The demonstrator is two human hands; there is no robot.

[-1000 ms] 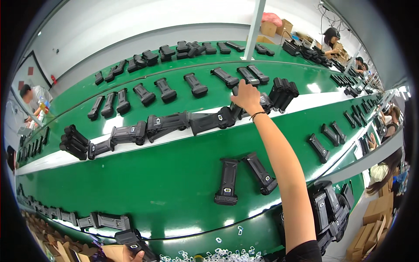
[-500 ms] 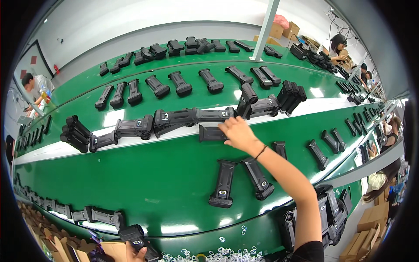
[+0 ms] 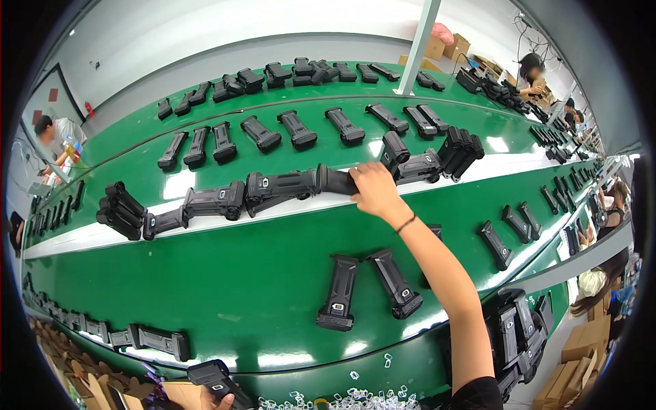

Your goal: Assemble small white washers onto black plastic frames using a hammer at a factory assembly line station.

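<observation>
My right hand [image 3: 376, 191] reaches across to a white strip [image 3: 273, 210] and is closed on the right end of a black plastic unit [image 3: 336, 182], long with a flared end. That unit lies in line with other black units [image 3: 283, 184] resting on the strip. At the lower edge my left hand [image 3: 217, 400], mostly out of frame, is closed on another black unit [image 3: 210, 376] with a small pale label. Two similar units, one left [image 3: 339, 292] and one right [image 3: 396, 283], lie on the green surface nearer to me.
Small clear-and-white pieces [image 3: 369, 400] are heaped at the front edge. Black units [image 3: 512, 335] are piled at lower right. A grey bar [image 3: 581, 260] crosses the right side. Cardboard partitions [image 3: 89, 383] stand at lower left. Co-workers sit at both sides.
My right hand has moved the unit from the green surface up onto the strip. Units on the far green surface have shifted right, and the near ones slightly left.
</observation>
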